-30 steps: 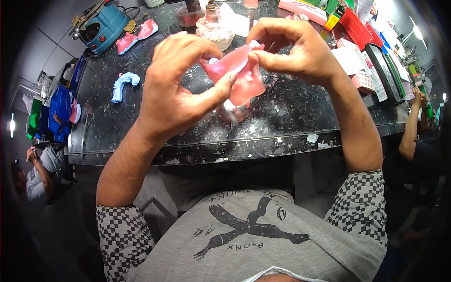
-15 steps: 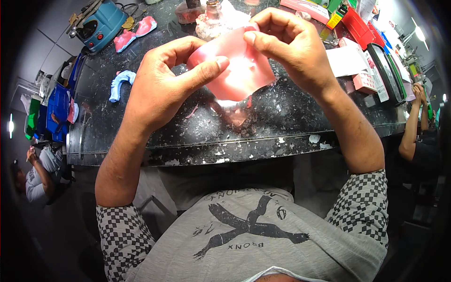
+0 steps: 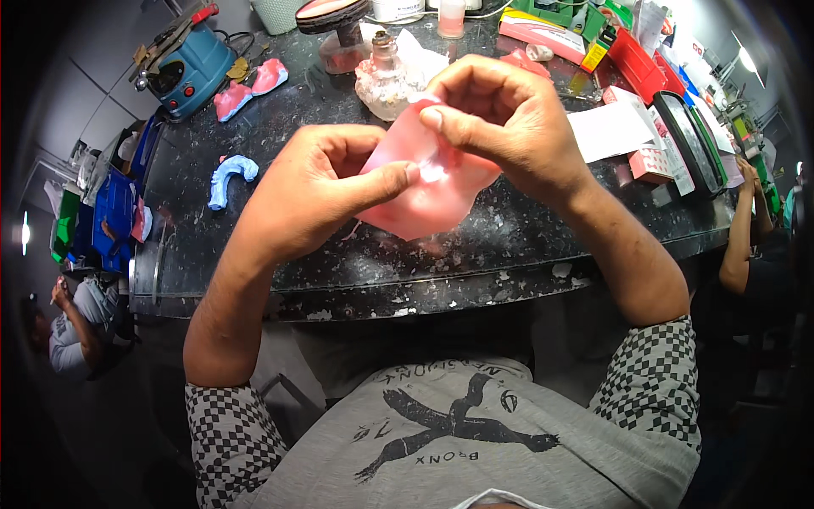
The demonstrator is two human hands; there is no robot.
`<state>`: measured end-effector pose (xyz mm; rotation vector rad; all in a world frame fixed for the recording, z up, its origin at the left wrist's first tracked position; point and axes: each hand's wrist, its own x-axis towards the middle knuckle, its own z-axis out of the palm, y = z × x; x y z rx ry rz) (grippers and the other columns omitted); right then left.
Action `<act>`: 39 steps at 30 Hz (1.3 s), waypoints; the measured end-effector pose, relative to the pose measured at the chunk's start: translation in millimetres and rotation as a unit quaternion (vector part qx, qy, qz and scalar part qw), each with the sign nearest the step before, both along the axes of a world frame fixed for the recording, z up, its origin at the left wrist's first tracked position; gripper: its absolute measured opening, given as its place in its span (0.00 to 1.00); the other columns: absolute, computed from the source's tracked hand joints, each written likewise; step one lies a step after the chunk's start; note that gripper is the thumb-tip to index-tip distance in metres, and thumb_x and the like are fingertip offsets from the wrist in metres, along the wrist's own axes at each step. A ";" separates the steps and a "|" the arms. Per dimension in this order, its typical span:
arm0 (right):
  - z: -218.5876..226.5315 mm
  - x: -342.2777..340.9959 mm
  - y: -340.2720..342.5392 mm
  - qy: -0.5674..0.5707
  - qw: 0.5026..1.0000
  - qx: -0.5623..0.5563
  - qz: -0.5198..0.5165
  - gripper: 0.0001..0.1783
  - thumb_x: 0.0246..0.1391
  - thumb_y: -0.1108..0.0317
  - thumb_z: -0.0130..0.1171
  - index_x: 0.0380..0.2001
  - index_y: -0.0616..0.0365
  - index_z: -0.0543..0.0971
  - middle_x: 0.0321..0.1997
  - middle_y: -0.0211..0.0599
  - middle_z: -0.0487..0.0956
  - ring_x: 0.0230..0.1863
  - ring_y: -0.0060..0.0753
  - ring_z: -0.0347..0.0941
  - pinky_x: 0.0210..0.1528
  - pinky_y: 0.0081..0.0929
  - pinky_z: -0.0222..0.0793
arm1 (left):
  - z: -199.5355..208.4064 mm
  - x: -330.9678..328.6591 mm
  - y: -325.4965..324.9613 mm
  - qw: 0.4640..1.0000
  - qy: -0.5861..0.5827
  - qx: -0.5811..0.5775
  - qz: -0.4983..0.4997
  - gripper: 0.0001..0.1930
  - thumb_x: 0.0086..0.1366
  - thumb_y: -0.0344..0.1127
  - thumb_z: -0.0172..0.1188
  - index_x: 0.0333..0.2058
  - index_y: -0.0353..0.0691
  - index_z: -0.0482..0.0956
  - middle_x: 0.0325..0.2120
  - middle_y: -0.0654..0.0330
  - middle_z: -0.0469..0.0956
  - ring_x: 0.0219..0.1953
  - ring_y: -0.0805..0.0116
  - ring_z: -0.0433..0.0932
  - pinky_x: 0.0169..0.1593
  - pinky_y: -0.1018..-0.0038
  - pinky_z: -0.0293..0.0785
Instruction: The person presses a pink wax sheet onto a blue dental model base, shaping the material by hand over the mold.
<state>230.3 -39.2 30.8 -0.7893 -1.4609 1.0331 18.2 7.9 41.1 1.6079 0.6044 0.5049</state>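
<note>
Dark speckled stone bench (image 3: 280, 246), pale chips along near edge. Far left: blue motor machine (image 3: 186, 59), two pink casts (image 3: 250, 83) just beside it. Left, nearer: light-blue curved cast (image 3: 229, 176). Far middle: glass spirit lamp (image 3: 383, 78), round stand (image 3: 332, 19) behind it, small pink bottle (image 3: 450, 17). Right: white paper (image 3: 612, 130), red boxes (image 3: 640, 51), black tray (image 3: 691, 127), small patterned box (image 3: 651, 161).

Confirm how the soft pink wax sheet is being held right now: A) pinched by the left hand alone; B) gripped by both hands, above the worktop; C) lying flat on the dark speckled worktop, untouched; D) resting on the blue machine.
B: the left hand and the right hand both pinch the soft pink wax sheet above the dark speckled worktop.
</note>
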 end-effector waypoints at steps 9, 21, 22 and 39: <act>-2.5 12.1 8.4 -0.040 0.986 -0.151 0.056 0.11 0.53 0.63 0.67 0.32 0.61 0.82 0.28 0.25 0.79 0.30 0.12 0.72 0.34 0.11 0.67 | -4.8 -2.6 12.2 0.991 0.042 -0.088 -0.092 0.16 0.65 0.40 0.56 0.40 0.31 0.81 0.35 0.60 0.82 0.38 0.77 0.78 0.45 0.79 0.73; -10.2 13.4 13.8 -0.071 0.976 -0.183 0.093 0.13 0.54 0.65 0.64 0.38 0.63 0.81 0.37 0.30 0.80 0.38 0.18 0.75 0.47 0.18 0.70 | -27.1 -4.8 25.1 0.977 0.038 -0.163 -0.131 0.15 0.63 0.35 0.56 0.41 0.28 0.80 0.37 0.58 0.82 0.38 0.76 0.80 0.45 0.79 0.75; -11.9 14.3 14.4 -0.070 0.975 -0.189 0.097 0.13 0.55 0.64 0.63 0.38 0.63 0.81 0.38 0.31 0.81 0.40 0.18 0.75 0.49 0.19 0.69 | -24.8 0.6 20.4 0.969 0.030 -0.205 -0.131 0.14 0.63 0.35 0.57 0.41 0.28 0.80 0.37 0.57 0.82 0.38 0.76 0.80 0.45 0.78 0.76; -14.9 2.1 12.1 -0.056 0.992 -0.116 -0.018 0.29 0.55 0.59 0.65 0.56 0.59 0.69 0.50 0.36 0.76 0.50 0.24 0.73 0.53 0.24 0.69 | -30.5 14.3 11.2 0.970 -0.182 -0.116 0.108 0.15 0.64 0.35 0.61 0.46 0.33 0.77 0.39 0.59 0.81 0.38 0.74 0.80 0.39 0.76 0.78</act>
